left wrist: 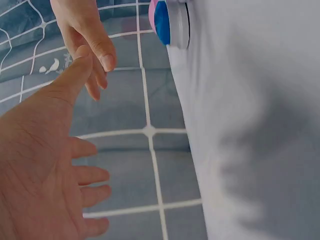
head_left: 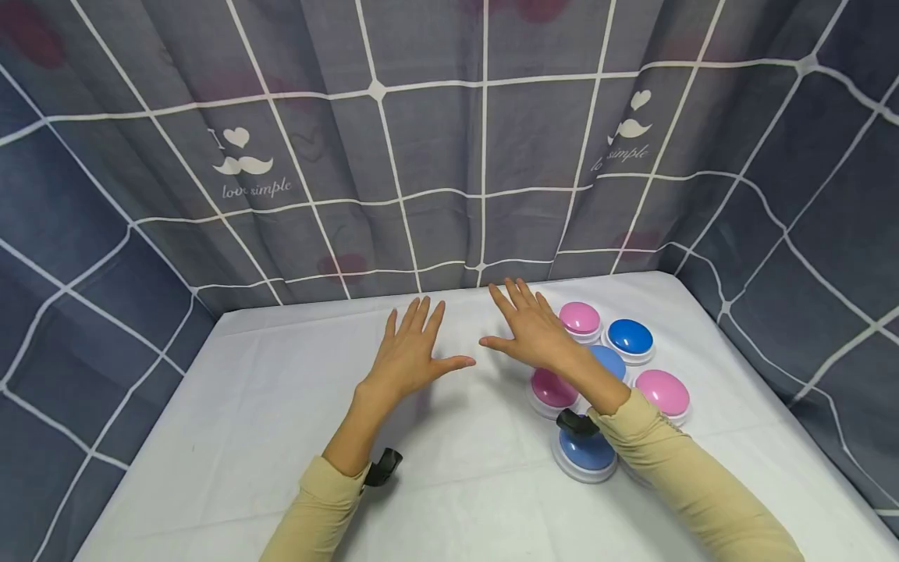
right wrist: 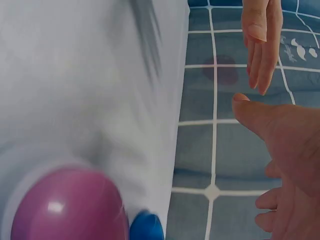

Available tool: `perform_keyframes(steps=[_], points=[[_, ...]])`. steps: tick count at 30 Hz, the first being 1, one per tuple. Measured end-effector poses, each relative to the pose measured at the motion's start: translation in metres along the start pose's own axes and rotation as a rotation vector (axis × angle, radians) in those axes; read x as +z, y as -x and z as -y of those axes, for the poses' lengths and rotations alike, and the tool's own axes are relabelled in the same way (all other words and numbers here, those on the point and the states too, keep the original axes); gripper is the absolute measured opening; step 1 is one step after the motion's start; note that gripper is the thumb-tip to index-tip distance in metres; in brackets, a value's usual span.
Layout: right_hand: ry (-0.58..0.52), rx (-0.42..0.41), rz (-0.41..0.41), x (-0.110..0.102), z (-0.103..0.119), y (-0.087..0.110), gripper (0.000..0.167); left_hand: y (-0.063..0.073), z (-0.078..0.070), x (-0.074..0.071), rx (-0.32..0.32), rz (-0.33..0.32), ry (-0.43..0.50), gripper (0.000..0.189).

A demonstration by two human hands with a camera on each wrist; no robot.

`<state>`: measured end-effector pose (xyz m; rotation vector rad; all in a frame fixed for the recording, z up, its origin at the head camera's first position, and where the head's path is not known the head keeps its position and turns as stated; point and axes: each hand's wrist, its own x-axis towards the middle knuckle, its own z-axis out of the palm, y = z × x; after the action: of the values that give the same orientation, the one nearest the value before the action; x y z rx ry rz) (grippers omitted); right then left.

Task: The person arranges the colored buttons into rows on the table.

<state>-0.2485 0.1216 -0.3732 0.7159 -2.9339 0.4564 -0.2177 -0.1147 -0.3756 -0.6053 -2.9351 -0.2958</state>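
My left hand [head_left: 405, 357] hovers over the middle of the white table, fingers straight and thumb spread toward the right, holding nothing. My right hand [head_left: 531, 328] is also held in the air with straight, spread fingers, just left of a group of push buttons with white bases. Nearest to it are a pink button [head_left: 580, 318] and a dark pink button [head_left: 553, 388]. A light blue button [head_left: 608, 362] is partly hidden behind the right forearm. In the left wrist view both hands appear, the right hand [left wrist: 86, 40] beyond the left thumb.
A blue button [head_left: 630, 337] and another pink button [head_left: 662, 393] stand farther right. Under the right wrist sits one more blue button [head_left: 587, 451], partly covered by a black wrist strap; a white base beside it is mostly hidden. Grey checked curtains [head_left: 435, 156] surround the white-covered table [head_left: 232, 437].
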Motion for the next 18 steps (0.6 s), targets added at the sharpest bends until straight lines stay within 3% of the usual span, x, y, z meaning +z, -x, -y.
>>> perform_keyframes(steps=[6, 11, 14, 18], points=[[0.016, 0.02, 0.007, -0.004, -0.019, 0.008, 0.096, -0.017, -0.018, 0.007, 0.072, 0.011, 0.004, 0.104], [0.0, 0.046, 0.036, -0.007, -0.038, 0.014, 0.094, -0.044, -0.03, 0.021, 0.151, 0.022, 0.001, 0.095], [-0.024, 0.073, 0.075, -0.009, -0.049, 0.016, 0.09, -0.06, -0.036, 0.03, 0.172, 0.062, 0.038, 0.091], [-0.049, 0.086, 0.119, -0.011, -0.061, 0.021, 0.085, -0.075, -0.043, 0.043, 0.153, 0.143, 0.146, 0.086]])
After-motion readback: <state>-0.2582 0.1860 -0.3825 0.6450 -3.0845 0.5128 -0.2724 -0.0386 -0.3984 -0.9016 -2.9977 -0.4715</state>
